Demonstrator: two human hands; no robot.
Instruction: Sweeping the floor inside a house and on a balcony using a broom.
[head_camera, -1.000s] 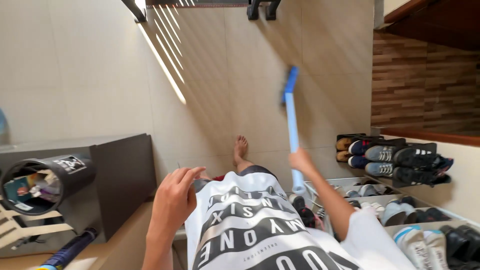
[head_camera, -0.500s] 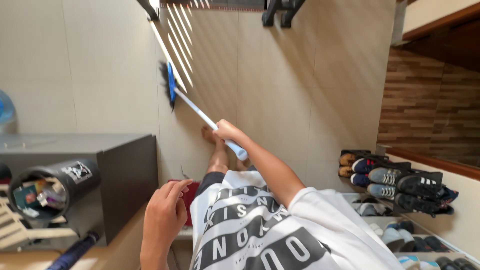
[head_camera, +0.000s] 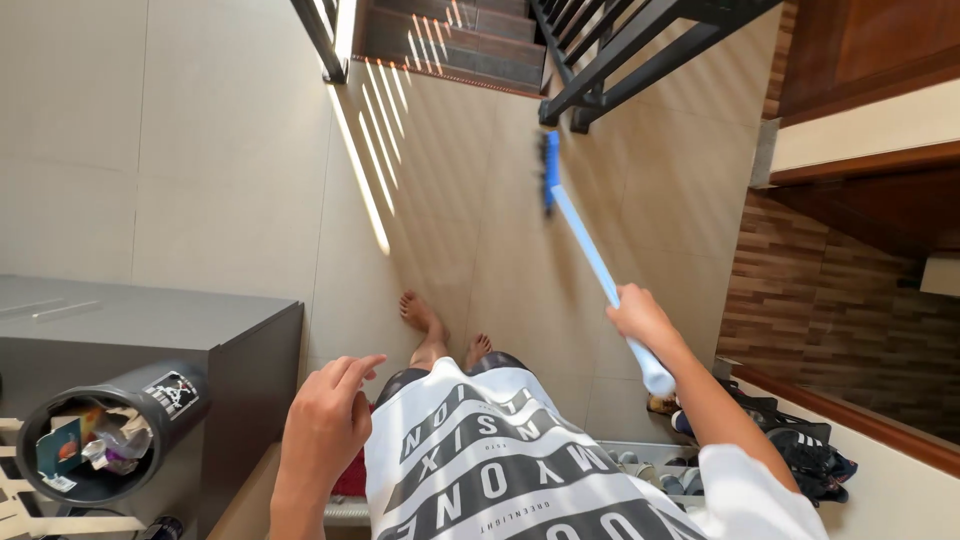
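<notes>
Our right hand (head_camera: 640, 318) is out ahead of us at the right, arm stretched forward and nearly straight from the short white sleeve, fingers wrapped closed around the handle (head_camera: 600, 270) it grips near its lower end. Our left hand (head_camera: 325, 425) hangs free in front of the torso at the lower left, forearm rising from the bottom edge, wrist straight, back of the hand toward us. Its fingers are loosely curled and hold nothing, the index finger pointing right.
</notes>
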